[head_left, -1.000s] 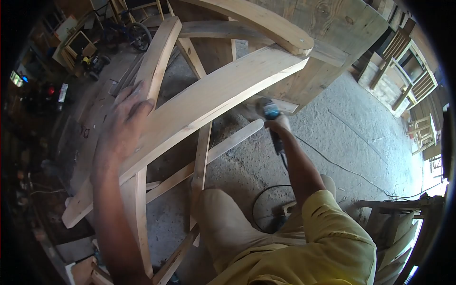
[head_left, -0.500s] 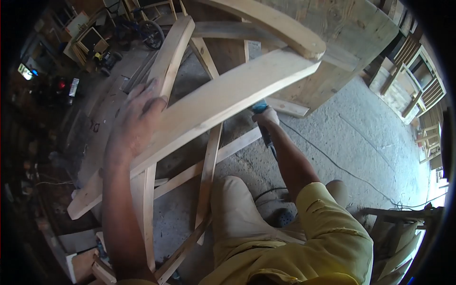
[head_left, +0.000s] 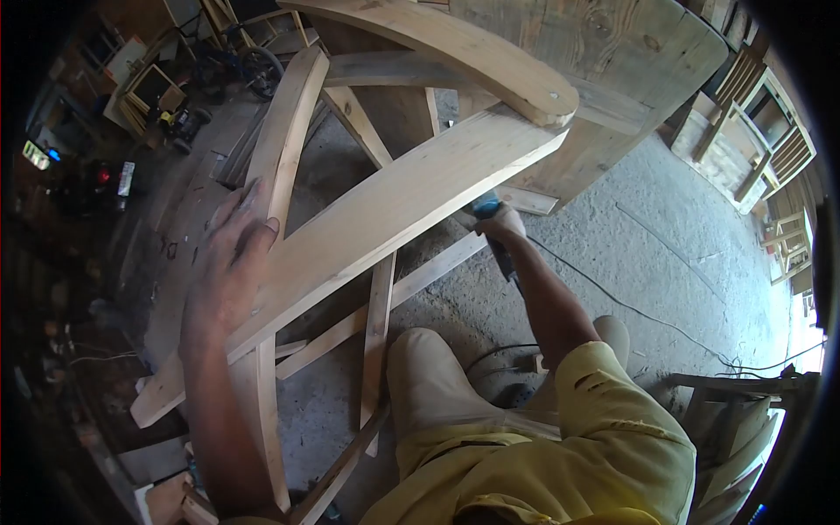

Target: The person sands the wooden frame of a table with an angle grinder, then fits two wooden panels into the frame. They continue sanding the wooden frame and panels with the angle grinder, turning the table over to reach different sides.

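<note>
A broad pale wooden plank [head_left: 394,210] runs slantwise across the view, joined to a curved wooden piece [head_left: 437,44] at its far end. My left hand [head_left: 232,262], a little blurred, is closed on the wooden frame where a curved upright [head_left: 284,140] meets the plank. My right hand [head_left: 505,225] grips a corded power tool with a teal head [head_left: 484,205] and a dark body. The tool is close against the plank's near lower edge, and the plank hides part of its head. Thinner struts [head_left: 378,324] cross below.
A large wooden panel [head_left: 604,52] stands behind the frame. The cord [head_left: 630,311] trails over the concrete floor [head_left: 595,254]. Slatted wooden pieces [head_left: 744,131] lie at the right, and a bicycle [head_left: 258,70] is at the back left. My knee [head_left: 420,359] is near the struts.
The frame has shifted left and slightly down in view. My right hand and the tool have moved along the plank's edge toward its far end. The left hand keeps its hold.
</note>
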### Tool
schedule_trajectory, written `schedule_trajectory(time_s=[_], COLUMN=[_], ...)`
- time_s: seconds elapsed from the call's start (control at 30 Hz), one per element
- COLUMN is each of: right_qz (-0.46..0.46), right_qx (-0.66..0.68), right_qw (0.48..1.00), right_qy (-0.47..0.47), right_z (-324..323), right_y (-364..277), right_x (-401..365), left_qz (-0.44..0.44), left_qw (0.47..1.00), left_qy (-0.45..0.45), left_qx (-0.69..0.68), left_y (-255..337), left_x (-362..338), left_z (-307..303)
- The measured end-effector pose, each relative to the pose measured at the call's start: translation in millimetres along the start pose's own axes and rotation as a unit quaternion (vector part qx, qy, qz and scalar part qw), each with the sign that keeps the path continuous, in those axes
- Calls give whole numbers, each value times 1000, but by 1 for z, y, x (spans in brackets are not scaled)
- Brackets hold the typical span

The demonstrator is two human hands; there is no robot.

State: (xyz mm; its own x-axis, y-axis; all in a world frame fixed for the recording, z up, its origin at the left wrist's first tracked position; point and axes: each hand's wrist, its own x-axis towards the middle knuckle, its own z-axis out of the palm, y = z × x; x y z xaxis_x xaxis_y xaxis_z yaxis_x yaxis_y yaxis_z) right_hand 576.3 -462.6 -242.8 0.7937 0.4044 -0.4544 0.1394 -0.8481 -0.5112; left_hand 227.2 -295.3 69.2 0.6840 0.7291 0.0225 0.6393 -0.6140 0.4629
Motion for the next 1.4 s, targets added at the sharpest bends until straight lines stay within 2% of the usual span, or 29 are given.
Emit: schedule_trajectory(time_s=[0.03, 0.1, 0.27, 0.33, 0.4, 0.47, 0.5, 0.57, 0.67, 0.73, 0.8, 0.87, 0.93, 0.97, 1.0, 1.03, 1.07, 1.1, 1.13, 1.2, 1.23, 1.3, 1.37, 1.4], right_qz=[13, 31, 50, -27, -16, -81, -45, -62, -43, -122, -240, -215, -97, -100, -84, -66, -70, -34, -1, 1, 14, 4, -5, -30], right_qx=[-12, 42, 85, 49, 20, 8, 2, 11, 2, 55, 128, 241, 362, 363, 457, 545, 543, 590, 634, 654, 673, 657, 649, 640], right_qw=[1000, 996, 990, 993, 1000, 996, 998, 998, 997, 991, 956, 946, 916, 915, 865, 803, 802, 768, 730, 708, 687, 702, 708, 727], right_qy=[-4, 74, 98, 108, 3, 19, 35, 30, -59, 14, 108, -3, -141, -142, -187, -232, -239, -249, -256, -267, -273, -274, -279, -247], right_z=[-8, -10, -8, 17, 19, 54, 62, 75, 63, 106, 160, 124, 94, 92, 91, 90, 91, 92, 90, 89, 88, 64, 75, 76], right_y=[7, 33, 51, 37, -10, -24, -44, -61, -86, -54, 1, -2, -1, 5, 11, 15, 19, 22, 24, 27, 27, 20, 30, 34], right_x=[-2, -2, -11, -3, -20, 2, 0, 8, 11, 52, 99, 27, -34, -50, -62, -74, -82, -89, -95, -109, -115, -135, -124, -127], left_qz=[-2, 15, -9, -9, 40, 38, 39, 17, 6, 9, -26, -8, 12, 90, 165, 161, 236, 311, 360, 445, 434, 442, 356, 250], left_qw=[1000, 1000, 1000, 1000, 999, 999, 998, 999, 1000, 999, 999, 999, 996, 981, 953, 953, 926, 891, 899, 892, 901, 886, 869, 868], left_qy=[-3, 4, 0, -6, 12, 21, 42, 35, 29, 21, 20, 48, 76, 149, 221, 224, 271, 316, 243, 78, 19, -136, -319, -396], left_qx=[0, -4, 9, 16, -26, 6, 36, 26, -10, -29, -25, 10, 48, 85, 122, 127, 112, 97, 63, 10, -18, -16, 127, 163], left_y=[-1, -4, -1, -7, -20, -19, -19, -7, -7, -9, -4, -11, -13, -11, -9, -5, 1, 11, 27, 84, 98, 112, 96, 96], left_x=[1, 1, 1, 2, 6, 7, 5, 1, 4, 5, 5, 6, 5, 3, 0, -4, -10, -15, -29, -62, -74, -75, -57, -37], left_z=[1, 2, 0, 3, 8, 10, 9, 8, 8, 8, 8, 11, 11, 10, 9, 8, 7, 6, 9, 19, 44, 93, 157, 181])
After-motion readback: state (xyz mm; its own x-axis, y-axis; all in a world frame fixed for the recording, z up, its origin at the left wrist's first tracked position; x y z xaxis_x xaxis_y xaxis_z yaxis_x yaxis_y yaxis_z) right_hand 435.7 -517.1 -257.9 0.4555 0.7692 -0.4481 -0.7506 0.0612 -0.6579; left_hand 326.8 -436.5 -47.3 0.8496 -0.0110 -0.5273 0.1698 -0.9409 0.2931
